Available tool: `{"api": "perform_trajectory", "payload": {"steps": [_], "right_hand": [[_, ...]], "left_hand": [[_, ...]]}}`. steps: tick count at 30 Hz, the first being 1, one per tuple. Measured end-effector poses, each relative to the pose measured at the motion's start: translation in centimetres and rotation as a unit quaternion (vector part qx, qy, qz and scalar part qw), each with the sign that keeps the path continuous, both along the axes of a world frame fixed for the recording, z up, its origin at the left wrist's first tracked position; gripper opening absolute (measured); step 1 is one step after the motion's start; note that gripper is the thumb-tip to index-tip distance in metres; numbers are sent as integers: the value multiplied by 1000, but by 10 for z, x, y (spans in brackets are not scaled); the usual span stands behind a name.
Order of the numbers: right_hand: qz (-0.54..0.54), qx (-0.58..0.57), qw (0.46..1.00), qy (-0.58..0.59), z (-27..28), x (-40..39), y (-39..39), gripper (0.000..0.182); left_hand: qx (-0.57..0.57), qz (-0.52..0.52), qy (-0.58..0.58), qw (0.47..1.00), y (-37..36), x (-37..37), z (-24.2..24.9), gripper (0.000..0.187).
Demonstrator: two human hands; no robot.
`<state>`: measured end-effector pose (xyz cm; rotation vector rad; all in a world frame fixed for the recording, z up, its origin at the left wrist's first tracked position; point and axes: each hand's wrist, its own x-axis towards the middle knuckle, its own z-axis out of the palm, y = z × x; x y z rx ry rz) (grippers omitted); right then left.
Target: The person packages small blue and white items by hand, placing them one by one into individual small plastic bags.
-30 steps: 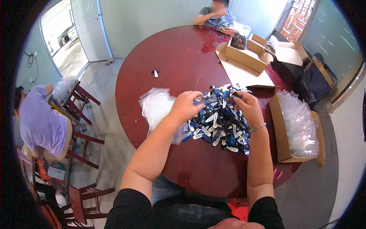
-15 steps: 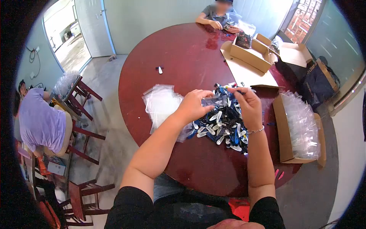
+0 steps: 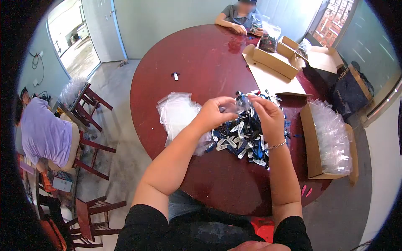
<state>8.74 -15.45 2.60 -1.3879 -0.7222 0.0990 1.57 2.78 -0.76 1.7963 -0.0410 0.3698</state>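
Observation:
My left hand (image 3: pixel 214 113) is closed on a small clear plastic bag (image 3: pixel 239 108), thumb and fingers around its near side, above the pile. My right hand (image 3: pixel 270 119), with a bracelet at the wrist, is pinched at the bag's far edge; what sits between its fingertips is too small to tell. Beneath both hands lies a heap of snap hair clips (image 3: pixel 238 140), dark blue, black and silver-white. Left of the heap is a stack of flat clear bags (image 3: pixel 180 115) on the round red-brown table (image 3: pixel 167 54).
A cardboard box of clear bags (image 3: pixel 316 159) stands at the right. Open cardboard boxes (image 3: pixel 274 62) and a filled bag (image 3: pixel 269 43) are at the back. A single clip (image 3: pixel 176 77) and pink clips (image 3: pixel 306 191) lie apart. One person (image 3: pixel 240 19) sits opposite, another (image 3: pixel 48 129) at left.
My right hand, which pinched a dark hair clip apart from the bag, has moved left to the bag's edge. The left hand has tilted the bag slightly upward.

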Motion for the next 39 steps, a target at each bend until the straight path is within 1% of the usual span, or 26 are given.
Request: {"api": "perform_trajectory", "payload": {"steps": [2,3,4,5,6,7,9,10,12,13,14,16,17,19,20,22,23,25,28,30,32,33,34,36,37,39], "right_hand": [[-47,-98,994,-18,4,5,-8,16],[-43,-131,990,-41,4,9,-10,17],[-42,-132,990,-39,3,8,-12,17],[-32,-217,972,-81,5,7,-13,18],[-21,-299,946,-124,10,4,-13,19],[0,-329,926,-187,15,-2,-11,22],[107,-318,882,-330,5,-8,-4,27],[164,-360,844,-362,6,-14,-3,37],[162,-413,797,-411,2,-30,2,45],[158,-481,755,-416,1,-34,4,50],[157,-481,755,-416,0,-34,3,50],[120,-519,745,-401,-3,-30,1,50],[100,-493,754,-422,-9,-18,-3,48],[75,-480,764,-425,-8,-7,-8,43],[65,-481,771,-413,-7,-3,-10,38],[35,-477,783,-399,3,-3,-14,33],[43,-485,793,-367,8,-1,-15,32],[0,-437,831,-345,7,4,-20,30],[-57,-389,850,-351,9,17,-30,23],[-59,-382,855,-345,8,28,-39,23],[-53,-370,876,-305,14,30,-46,25],[-44,-382,877,-288,16,32,-48,30],[-45,-383,877,-286,16,34,-51,30],[-60,-384,859,-334,16,37,-57,32],[-62,-385,858,-334,18,37,-61,32],[-75,-430,839,-325,26,36,-69,33]], "left_hand": [[-113,-11,-16,993,4,5,-4,41],[-139,10,-7,990,5,0,2,39],[-141,11,-5,990,5,1,2,39],[-183,26,-22,983,7,2,3,38],[-223,41,-39,973,9,3,3,36],[-246,51,-27,968,11,3,4,32],[-244,60,-25,967,13,2,4,30],[-244,68,-24,967,12,2,5,29],[-247,66,-16,967,12,2,7,29],[-249,64,-9,966,12,2,7,28],[-249,63,-9,966,12,2,5,28],[-251,45,-12,967,12,3,2,27],[-251,44,-14,967,12,4,1,27],[-219,37,0,975,13,2,1,31],[-219,35,-2,975,13,3,-1,31],[-209,30,0,977,11,3,0,31],[-208,33,6,978,11,3,-1,34],[-198,26,1,980,10,4,-3,34],[-169,25,1,985,10,3,-3,35],[-151,27,7,988,9,2,-2,34],[-153,27,5,988,8,2,-3,34],[-153,25,6,988,8,2,-3,34],[-155,28,6,987,8,3,-4,34],[-157,28,6,987,9,4,-4,34],[-153,26,5,988,9,5,-6,34],[-150,23,4,988,10,5,-7,34]]}}
